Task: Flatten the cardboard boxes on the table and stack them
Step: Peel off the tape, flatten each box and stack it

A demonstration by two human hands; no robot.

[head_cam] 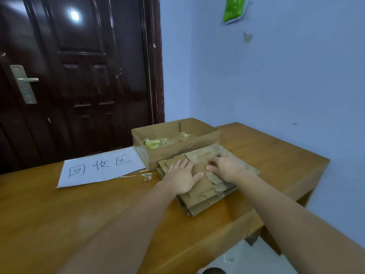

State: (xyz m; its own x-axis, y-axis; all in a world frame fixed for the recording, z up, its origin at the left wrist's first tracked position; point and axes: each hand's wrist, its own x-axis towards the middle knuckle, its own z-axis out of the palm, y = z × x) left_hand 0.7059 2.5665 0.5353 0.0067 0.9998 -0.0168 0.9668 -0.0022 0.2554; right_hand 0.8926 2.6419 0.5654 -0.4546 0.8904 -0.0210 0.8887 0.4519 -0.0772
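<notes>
Cardboard stack point(205, 186), flattened, lies on wooden counter point(79, 214) beside open box point(173, 143). Left hand point(181, 176) and right hand point(227, 168) press flat on top sheet, fingers extended, gripping nothing. Step: compressing stack. Next, likely: empty and flatten remaining box.

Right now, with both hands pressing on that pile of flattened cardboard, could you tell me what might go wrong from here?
The flattened cardboard stack is uneven, with sheets skewed, so it may slide as the left hand and right hand press on it. It lies near the table's front edge and could slip off. The open box touching it still stands unflattened, with tape scraps inside that could spill.
</notes>
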